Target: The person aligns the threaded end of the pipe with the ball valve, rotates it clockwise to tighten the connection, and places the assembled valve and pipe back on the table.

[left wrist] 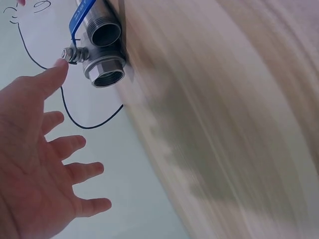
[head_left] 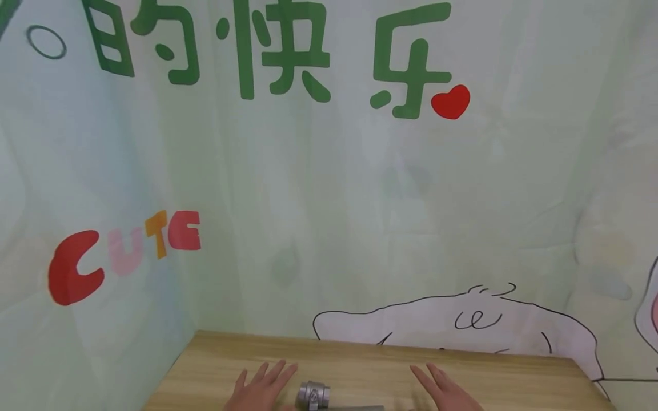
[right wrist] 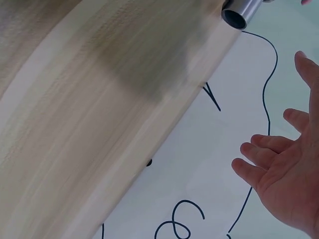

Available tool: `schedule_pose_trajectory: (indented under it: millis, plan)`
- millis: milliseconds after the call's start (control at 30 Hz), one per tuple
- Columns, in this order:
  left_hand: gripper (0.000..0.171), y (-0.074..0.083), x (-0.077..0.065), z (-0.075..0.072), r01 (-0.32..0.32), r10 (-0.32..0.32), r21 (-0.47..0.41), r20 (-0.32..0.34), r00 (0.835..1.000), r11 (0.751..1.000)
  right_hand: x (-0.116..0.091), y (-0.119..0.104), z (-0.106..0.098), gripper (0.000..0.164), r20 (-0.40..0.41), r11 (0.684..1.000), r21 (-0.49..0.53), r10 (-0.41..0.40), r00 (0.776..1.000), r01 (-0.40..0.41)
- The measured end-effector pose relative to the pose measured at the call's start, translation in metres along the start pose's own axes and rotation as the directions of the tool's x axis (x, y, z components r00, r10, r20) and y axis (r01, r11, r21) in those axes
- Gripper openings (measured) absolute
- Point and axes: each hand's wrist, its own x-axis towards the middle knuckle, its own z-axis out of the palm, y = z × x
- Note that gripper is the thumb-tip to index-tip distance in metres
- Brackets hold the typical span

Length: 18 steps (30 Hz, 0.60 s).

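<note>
A metal ball valve (head_left: 313, 395) lies on the wooden table between the two hands, at the bottom of the head view. Beside it is a steel pipe (head_left: 360, 408), mostly cut off by the frame. The left wrist view shows the valve's hexagonal threaded end (left wrist: 107, 72), a blue lever (left wrist: 81, 16) and the pipe's threaded end (left wrist: 105, 33). My left hand (head_left: 259, 393) is left of the valve, fingers spread; its thumb tip overlaps the valve's stem nut, and contact cannot be told. Off to the right, my right hand (head_left: 448, 393) holds nothing, fingers extended, apart from the pipe end (right wrist: 239, 14).
The wooden table (head_left: 231, 354) runs back to a pale printed curtain (head_left: 334, 228) with green characters and a drawn outline figure. More curtain with coloured letters (head_left: 77, 268) hangs along the left side.
</note>
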Motion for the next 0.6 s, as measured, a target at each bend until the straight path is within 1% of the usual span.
schedule_pose_trajectory:
  millis: [67, 100, 133, 200, 300, 333, 400, 500, 600]
  plan:
    - [0.072, 0.0, 0.002, -0.003, 0.011, -0.011, -0.013, -0.008, 1.0, 1.0, 0.002, -0.008, -0.005, 0.075, 0.025, 0.998, 0.016, 0.052, 0.998, -0.053]
    - [0.071, 0.001, 0.003, -0.005, 0.019, -0.019, -0.021, -0.014, 1.0, 1.0, 0.003, -0.011, -0.007, 0.077, 0.02, 0.998, 0.012, 0.069, 0.997, -0.069]
    - [0.07, 0.001, 0.004, -0.006, 0.025, -0.025, -0.025, -0.026, 0.999, 0.999, 0.003, -0.014, -0.009, 0.078, 0.007, 0.997, -0.001, 0.08, 0.997, -0.08]
    - [0.068, 0.004, 0.007, -0.008, 0.059, -0.061, -0.048, -0.032, 0.998, 0.997, 0.004, -0.019, -0.012, 0.081, -0.031, 0.995, -0.032, 0.091, 0.995, -0.092]
    - [0.068, 0.007, 0.01, -0.011, 0.109, -0.112, -0.096, -0.027, 0.993, 0.989, 0.007, -0.025, -0.014, 0.082, -0.103, 0.99, -0.092, 0.095, 0.99, -0.105]
    - [0.068, 0.008, 0.01, -0.012, 0.117, -0.121, -0.113, -0.024, 0.992, 0.987, 0.008, -0.027, -0.014, 0.082, -0.113, 0.988, -0.106, 0.104, 0.988, -0.116]
    - [0.068, 0.009, 0.01, -0.013, 0.123, -0.128, -0.14, -0.024, 0.991, 0.982, 0.009, -0.03, -0.015, 0.082, -0.111, 0.983, -0.114, 0.131, 0.985, -0.143]
    - [0.067, 0.01, 0.008, -0.014, 0.112, -0.121, -0.164, -0.043, 0.992, 0.98, 0.012, -0.032, -0.015, 0.084, -0.094, 0.978, -0.124, 0.158, 0.983, -0.169]
    - [0.066, 0.011, 0.009, -0.016, 0.111, -0.123, -0.168, -0.063, 0.99, 0.979, 0.015, -0.033, -0.016, 0.083, -0.051, 0.977, -0.103, 0.181, 0.982, -0.186]
